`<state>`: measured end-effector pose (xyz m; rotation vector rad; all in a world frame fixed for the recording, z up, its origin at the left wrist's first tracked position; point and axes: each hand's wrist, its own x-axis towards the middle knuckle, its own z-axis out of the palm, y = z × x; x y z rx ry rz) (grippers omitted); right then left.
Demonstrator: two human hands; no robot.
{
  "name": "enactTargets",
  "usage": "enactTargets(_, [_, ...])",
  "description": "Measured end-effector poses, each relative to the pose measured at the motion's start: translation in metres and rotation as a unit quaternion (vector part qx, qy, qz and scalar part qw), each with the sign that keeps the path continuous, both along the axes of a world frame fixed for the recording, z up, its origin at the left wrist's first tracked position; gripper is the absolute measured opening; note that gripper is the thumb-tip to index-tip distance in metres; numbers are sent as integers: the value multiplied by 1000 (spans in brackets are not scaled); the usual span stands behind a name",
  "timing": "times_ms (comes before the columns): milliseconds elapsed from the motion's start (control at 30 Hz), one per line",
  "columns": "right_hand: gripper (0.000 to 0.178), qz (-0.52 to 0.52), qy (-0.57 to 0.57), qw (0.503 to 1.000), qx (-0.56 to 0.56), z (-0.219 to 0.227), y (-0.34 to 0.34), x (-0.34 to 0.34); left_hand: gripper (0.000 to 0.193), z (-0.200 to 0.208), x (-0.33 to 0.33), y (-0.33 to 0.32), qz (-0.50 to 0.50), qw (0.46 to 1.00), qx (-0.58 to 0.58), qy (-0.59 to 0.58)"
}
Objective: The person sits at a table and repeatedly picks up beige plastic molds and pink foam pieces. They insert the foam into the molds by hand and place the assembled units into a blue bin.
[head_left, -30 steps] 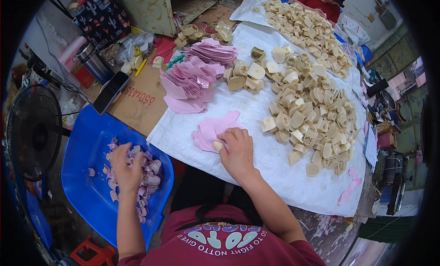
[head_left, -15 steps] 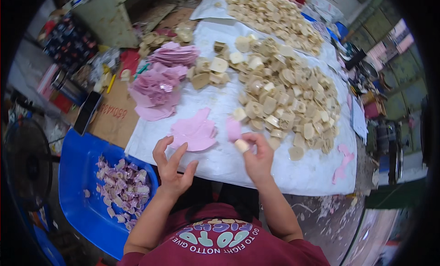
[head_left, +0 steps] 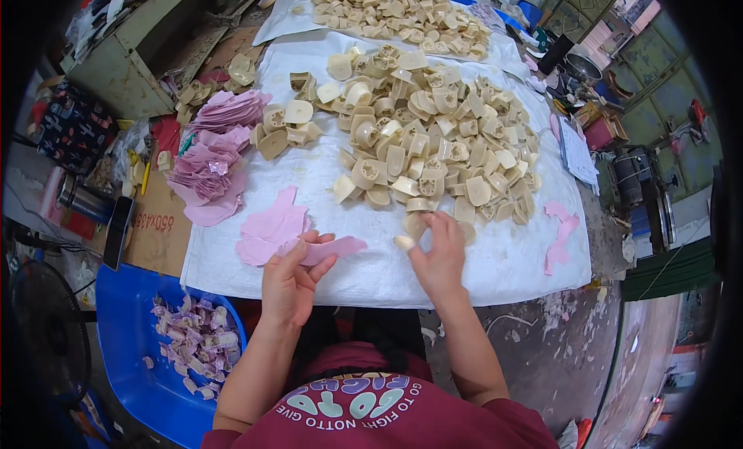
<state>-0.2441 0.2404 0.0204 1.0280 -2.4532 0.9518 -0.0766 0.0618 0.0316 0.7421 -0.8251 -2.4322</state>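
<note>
Pinched in the fingers of my left hand (head_left: 292,275) is a pink strip (head_left: 340,250) of thin sheet material, its free end pointing right. Beneath and beyond it, a few flat pink pieces (head_left: 267,221) lie loose on the white covering. My right hand (head_left: 439,259), with a pale cover on the thumb tip, has its fingers closed at a beige moulded block (head_left: 415,223) shaped like a shoe heel, at the near edge of the pile. That large pile of beige blocks (head_left: 441,132) spreads just beyond the hand. The fingers partly hide the block.
Pink sheets (head_left: 207,174) are stacked at the table's left. Below stands a blue tub (head_left: 128,356) with purple-and-white pieces. A phone (head_left: 118,231) and a dark flask (head_left: 85,198) sit at the left edge. Another beige heap (head_left: 402,20) lies farther back; a pink scrap (head_left: 556,236) is at right.
My left hand, formerly open, now holds the pink strip, which was by my right hand. My right hand has reached forward to the pile's near edge. The view has shifted.
</note>
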Motion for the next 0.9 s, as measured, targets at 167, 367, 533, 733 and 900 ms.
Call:
enactTargets(167, [41,27,-47,998,-28,-8,-3,-7,37,17,-24,16,-22,998,8,65])
enactTargets(367, [38,48,-422,885,-192,-5,-6,29,41,0,-77,35,-50,991,-101,77])
enactTargets(533, [46,112,-553,758,-327,3,-27,51,43,-18,-77,28,-72,995,25,61])
enactTargets(733, [49,277,-326,895,-127,47,-53,87,44,13,-30,-4,14,987,136,79])
enactTargets(900, [57,335,-169,916,-140,42,-67,87,43,21,-13,-5,-17,994,92,58])
